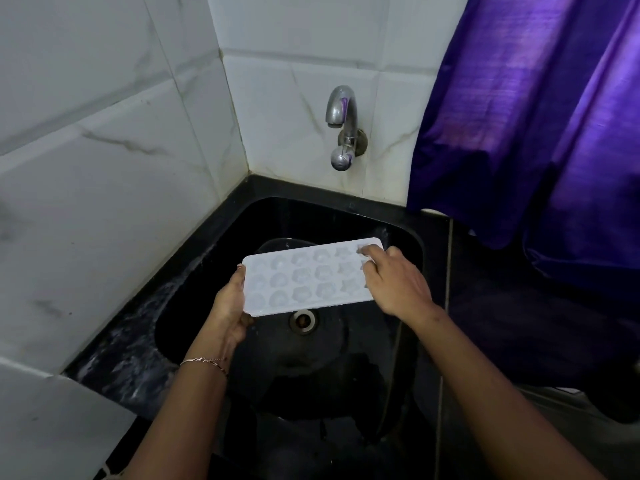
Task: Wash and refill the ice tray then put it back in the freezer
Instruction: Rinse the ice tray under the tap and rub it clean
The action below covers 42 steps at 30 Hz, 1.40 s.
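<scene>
A white ice tray (304,277) with rows of shaped cavities hangs level over the black sink (408,244), just above the drain. My left hand (230,306) grips its left short end from below and the side. My right hand (391,280) rests on the tray's right end, fingers curled over the far right cavities. A steel tap (341,110) sticks out of the tiled wall behind the sink; no water runs from it.
The drain (303,320) shows below the tray's near edge. A dark round dish (277,244) lies in the sink behind the tray. A purple curtain (536,116) hangs at the right. The black counter (121,348) left of the sink is wet.
</scene>
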Each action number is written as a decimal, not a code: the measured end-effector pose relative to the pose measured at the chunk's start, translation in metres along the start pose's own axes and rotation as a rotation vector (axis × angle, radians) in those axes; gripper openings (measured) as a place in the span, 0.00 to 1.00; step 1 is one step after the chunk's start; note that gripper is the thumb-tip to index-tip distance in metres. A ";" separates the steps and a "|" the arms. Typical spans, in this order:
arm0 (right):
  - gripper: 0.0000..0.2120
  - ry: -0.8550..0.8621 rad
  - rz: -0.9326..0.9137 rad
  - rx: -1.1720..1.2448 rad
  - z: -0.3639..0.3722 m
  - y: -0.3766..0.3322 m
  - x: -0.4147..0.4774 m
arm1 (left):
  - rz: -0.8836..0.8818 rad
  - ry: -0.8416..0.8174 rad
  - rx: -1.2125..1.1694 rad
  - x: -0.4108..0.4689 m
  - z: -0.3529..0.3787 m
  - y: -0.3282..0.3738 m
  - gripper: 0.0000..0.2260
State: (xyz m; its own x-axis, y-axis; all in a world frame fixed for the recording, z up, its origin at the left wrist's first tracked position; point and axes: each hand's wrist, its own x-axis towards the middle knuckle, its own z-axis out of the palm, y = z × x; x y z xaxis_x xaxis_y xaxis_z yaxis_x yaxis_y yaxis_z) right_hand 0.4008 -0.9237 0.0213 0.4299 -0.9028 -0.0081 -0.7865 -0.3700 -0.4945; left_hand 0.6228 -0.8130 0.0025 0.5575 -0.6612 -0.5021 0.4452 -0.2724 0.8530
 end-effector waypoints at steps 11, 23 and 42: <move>0.19 0.012 0.000 -0.092 0.007 0.006 -0.019 | -0.052 -0.048 -0.029 -0.020 0.001 -0.001 0.22; 0.20 -0.018 -0.047 -0.132 0.010 0.017 -0.020 | -0.064 0.004 -0.013 -0.019 0.000 -0.008 0.18; 0.19 -0.017 -0.078 -0.142 0.014 0.023 -0.012 | -0.050 -0.009 0.041 -0.012 0.004 -0.003 0.19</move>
State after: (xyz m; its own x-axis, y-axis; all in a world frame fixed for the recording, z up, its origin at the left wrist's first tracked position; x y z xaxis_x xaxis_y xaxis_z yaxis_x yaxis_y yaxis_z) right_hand 0.3839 -0.9186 -0.0023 0.4985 -0.8668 0.0107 -0.8046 -0.4673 -0.3663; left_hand 0.6119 -0.8073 0.0070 0.5292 -0.6521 -0.5428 0.4428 -0.3335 0.8323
